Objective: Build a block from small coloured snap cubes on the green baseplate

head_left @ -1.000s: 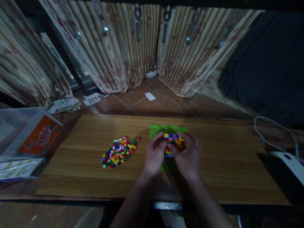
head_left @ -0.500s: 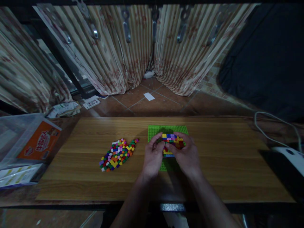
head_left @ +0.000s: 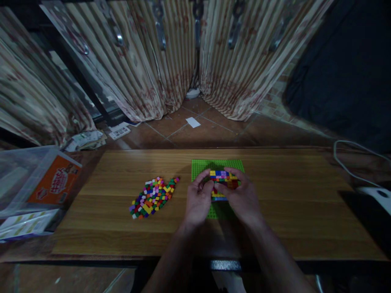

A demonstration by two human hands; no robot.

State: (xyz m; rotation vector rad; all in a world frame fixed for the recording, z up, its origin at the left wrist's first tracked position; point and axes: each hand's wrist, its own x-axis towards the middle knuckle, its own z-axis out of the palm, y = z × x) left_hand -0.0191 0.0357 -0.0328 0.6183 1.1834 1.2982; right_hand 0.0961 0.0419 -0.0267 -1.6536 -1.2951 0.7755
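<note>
On the green baseplate (head_left: pixel 217 167) at the middle of the desk (head_left: pixel 290 203), the left hand (head_left: pixel 198 201) and right hand (head_left: pixel 242 199) close their fingers around a multicoloured brick block (head_left: pixel 223 179) (its lower part is hidden by the hands). At nine o'clock from it, well apart, lies a pile of loose small bricks (head_left: pixel 153 196). An orange box (head_left: pixel 55 180) sits beyond the desk's left edge.

A flat multicoloured block of small plastic bricks (head_left: pixel 222 182) sits on the green studded baseplate (head_left: pixel 217 167), toward its far half.
</note>
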